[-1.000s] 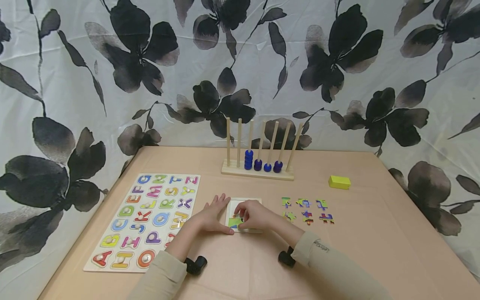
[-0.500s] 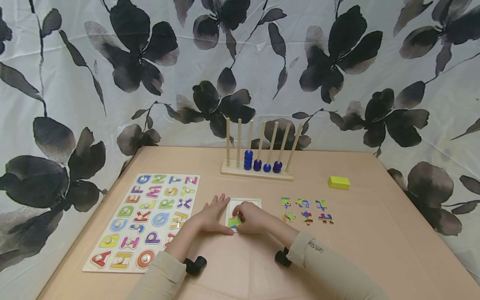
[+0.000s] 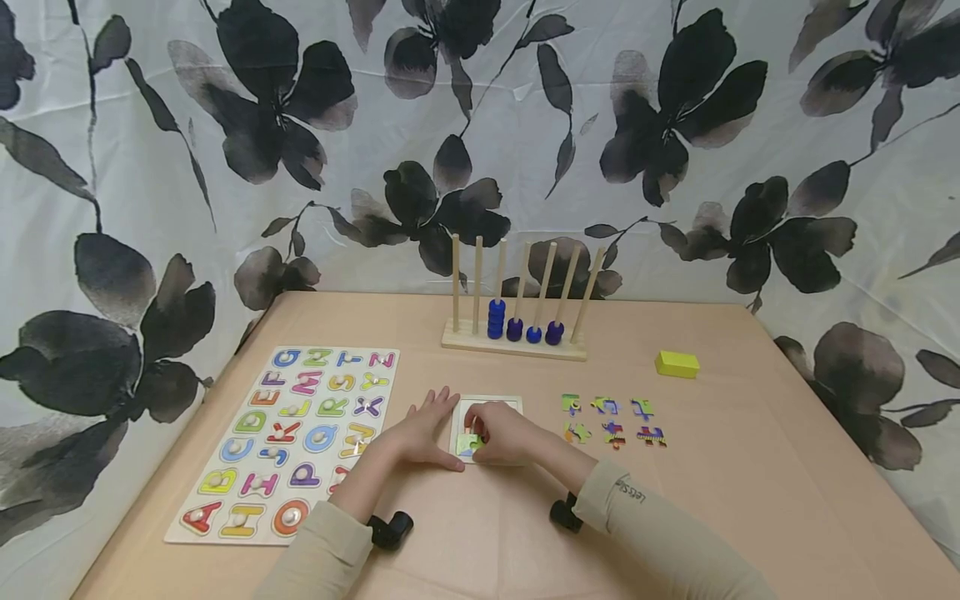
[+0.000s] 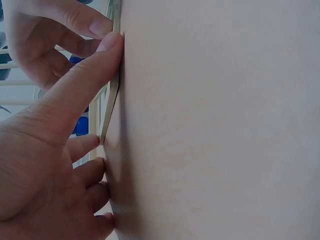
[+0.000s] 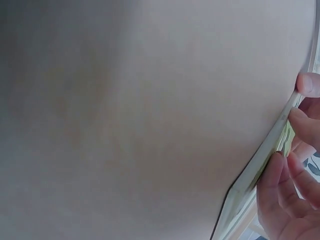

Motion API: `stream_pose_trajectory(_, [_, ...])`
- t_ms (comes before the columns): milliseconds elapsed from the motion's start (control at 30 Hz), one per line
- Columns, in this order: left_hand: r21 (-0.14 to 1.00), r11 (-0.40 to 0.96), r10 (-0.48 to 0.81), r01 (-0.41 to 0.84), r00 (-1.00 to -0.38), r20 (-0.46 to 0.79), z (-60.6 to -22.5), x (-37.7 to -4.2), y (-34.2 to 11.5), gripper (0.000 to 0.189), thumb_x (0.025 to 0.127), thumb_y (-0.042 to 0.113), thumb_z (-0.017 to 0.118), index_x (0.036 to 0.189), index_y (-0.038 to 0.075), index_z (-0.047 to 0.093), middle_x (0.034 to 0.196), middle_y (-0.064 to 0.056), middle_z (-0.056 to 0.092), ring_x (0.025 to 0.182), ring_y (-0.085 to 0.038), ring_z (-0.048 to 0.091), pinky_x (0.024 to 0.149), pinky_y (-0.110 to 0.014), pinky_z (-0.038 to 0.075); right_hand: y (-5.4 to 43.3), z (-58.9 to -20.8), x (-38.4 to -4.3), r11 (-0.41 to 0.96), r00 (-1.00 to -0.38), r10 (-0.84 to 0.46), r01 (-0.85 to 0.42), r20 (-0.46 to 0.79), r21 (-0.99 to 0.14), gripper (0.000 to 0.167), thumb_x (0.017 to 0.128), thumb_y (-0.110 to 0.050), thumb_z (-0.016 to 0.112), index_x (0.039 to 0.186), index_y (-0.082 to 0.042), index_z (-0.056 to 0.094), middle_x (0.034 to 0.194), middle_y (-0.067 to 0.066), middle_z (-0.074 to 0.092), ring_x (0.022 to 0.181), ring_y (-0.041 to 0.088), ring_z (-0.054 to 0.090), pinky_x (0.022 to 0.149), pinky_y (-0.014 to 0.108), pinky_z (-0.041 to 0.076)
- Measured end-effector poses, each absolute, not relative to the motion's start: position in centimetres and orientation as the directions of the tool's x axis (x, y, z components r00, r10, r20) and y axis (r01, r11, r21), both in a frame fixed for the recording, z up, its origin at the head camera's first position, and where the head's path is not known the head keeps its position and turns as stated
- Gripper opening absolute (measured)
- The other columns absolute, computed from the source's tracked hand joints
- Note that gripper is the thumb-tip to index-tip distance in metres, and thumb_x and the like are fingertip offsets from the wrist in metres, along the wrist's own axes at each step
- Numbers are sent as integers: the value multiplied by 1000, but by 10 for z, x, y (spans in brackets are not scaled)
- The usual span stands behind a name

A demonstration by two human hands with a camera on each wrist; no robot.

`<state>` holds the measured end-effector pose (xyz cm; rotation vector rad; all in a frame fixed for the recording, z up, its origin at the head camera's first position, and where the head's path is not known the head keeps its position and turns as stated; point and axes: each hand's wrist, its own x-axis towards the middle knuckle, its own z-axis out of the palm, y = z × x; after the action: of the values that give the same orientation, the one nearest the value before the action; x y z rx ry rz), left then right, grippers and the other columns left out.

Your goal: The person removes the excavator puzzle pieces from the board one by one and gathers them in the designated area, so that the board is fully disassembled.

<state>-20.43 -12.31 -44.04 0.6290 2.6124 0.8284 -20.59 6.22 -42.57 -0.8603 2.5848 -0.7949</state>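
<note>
A small white puzzle tray lies on the table between both hands. My left hand holds it steady from the left, fingers extended, with the thumb at its near corner. In the left wrist view that thumb lies along the tray's edge. My right hand bends over the tray and pinches a green puzzle piece between thumb and fingers, at the tray's lower left part. The hand covers much of the tray's inside. Several loose jigsaw pieces lie in two rows right of the right hand.
An alphabet board with knobbed letters lies left of the left forearm. Behind the tray stands a wooden peg rack with blue beads. A yellow block sits at the back right. A floral cloth hangs behind the table.
The green piece under the right fingers has tilted and shifted slightly, and paler patches now show around it. Both hands stay in nearly the same place.
</note>
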Motion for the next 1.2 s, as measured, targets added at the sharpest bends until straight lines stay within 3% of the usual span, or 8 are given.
stream_pose_trajectory(567, [606,736,499,302,-847,-183,-438,-203,-123,105,64,37,82,143,-1,23,149,-23,11,136,-40,4,106,-58,5,62,-424,-211,628,-760,-648,-493,-54,-602,35,62,-4,79,92,-1,61,73,2,57,61,7,49,56,19,44])
stream_pose_trajectory(867, [602,738,497,304,-849,-181,-438,-204,-123,106,64,37,82,143,-2,23,149,-23,12,136,-41,5,105,-60,6,71,-417,-206,578,-757,-653,-474,-28,-664,36,64,-2,78,95,2,61,76,5,58,59,9,52,53,18,45])
stream_pose_trajectory(1200, [595,745,491,304,-852,-180,-440,-204,-123,107,63,38,82,143,-2,23,149,-23,12,136,-40,5,105,-59,6,98,-418,-199,592,-778,-628,-454,-28,-665,36,65,-5,79,98,-4,63,78,0,57,63,12,53,57,21,45])
